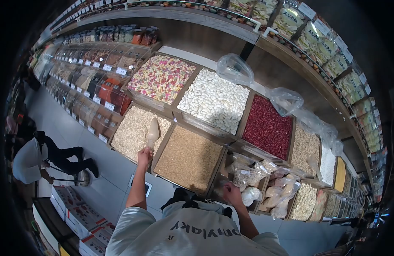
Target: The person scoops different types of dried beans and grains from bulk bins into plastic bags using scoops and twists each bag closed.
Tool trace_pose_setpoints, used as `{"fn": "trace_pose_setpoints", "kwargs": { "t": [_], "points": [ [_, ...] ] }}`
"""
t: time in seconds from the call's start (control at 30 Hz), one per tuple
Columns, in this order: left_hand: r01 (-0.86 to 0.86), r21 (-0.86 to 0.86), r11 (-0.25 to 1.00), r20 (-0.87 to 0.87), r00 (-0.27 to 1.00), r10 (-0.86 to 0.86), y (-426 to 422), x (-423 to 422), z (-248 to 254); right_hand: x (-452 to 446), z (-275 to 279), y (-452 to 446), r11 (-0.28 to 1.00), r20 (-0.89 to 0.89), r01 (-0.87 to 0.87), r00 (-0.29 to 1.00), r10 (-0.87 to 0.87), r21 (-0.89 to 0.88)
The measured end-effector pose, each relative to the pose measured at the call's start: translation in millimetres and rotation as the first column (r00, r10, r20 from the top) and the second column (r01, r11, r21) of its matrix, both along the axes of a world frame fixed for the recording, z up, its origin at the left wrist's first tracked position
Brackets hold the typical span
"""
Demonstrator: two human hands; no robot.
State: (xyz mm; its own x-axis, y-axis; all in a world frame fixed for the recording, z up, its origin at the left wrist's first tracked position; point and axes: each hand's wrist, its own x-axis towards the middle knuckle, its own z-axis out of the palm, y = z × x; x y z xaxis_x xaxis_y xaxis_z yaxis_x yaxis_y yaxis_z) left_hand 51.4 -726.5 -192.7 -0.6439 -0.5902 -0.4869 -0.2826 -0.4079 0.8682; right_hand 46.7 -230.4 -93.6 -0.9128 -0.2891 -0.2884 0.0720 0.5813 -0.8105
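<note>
My left hand [144,157] is closed around the handle of a pale scoop [153,130]. The scoop rests on the flaky, oat-like grain [131,128] in a front bin. My right hand [232,193] is over the edge of a bin to the right, close to clear plastic bags of dry goods [244,173]; its fingers are blurred, and I cannot tell whether they hold anything. Between my hands is a bin of fine tan grain [188,155].
Behind are bins of pink-and-cream mixed pieces [160,77], white beans [214,98] and dark red beans [268,126]. Clear plastic bags [235,70] lie along the back edge. Lidded bins [99,91] line the left. A person [30,158] holds a long-handled dustpan near stacked cartons [79,209].
</note>
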Motion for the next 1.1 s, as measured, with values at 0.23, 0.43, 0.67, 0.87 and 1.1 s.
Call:
{"fn": "trace_pose_setpoints", "kwargs": {
  "t": [0.23,0.43,0.67,0.87,1.1],
  "points": [
    [0.125,-0.528,0.840,0.083,0.992,-0.096,-8.3,1.5,-6.8,4.8,-21.2,-6.7,0.998,-0.132,-0.045,0.990,0.051,0.046],
    [0.315,-0.769,0.556,0.281,0.948,-0.149,-2.0,6.4,23.3,8.9,-23.7,-19.8,0.997,-0.199,0.001,0.980,0.013,0.072],
    [0.147,-0.930,0.338,0.094,0.981,-0.167,46.9,-2.8,65.1,8.4,-28.6,-20.2,0.960,-0.355,0.276,0.902,-0.244,0.042],
    [0.409,-0.562,0.719,0.037,0.881,-0.472,119.1,-19.5,39.2,25.8,-3.2,19.3,0.808,-0.280,0.589,0.777,-0.563,0.010],
    [0.327,-0.860,0.391,0.024,0.793,-0.609,194.5,-38.3,92.2,30.6,-4.3,105.3,0.655,-0.442,0.756,0.578,-0.686,-0.027]
  ]
}}
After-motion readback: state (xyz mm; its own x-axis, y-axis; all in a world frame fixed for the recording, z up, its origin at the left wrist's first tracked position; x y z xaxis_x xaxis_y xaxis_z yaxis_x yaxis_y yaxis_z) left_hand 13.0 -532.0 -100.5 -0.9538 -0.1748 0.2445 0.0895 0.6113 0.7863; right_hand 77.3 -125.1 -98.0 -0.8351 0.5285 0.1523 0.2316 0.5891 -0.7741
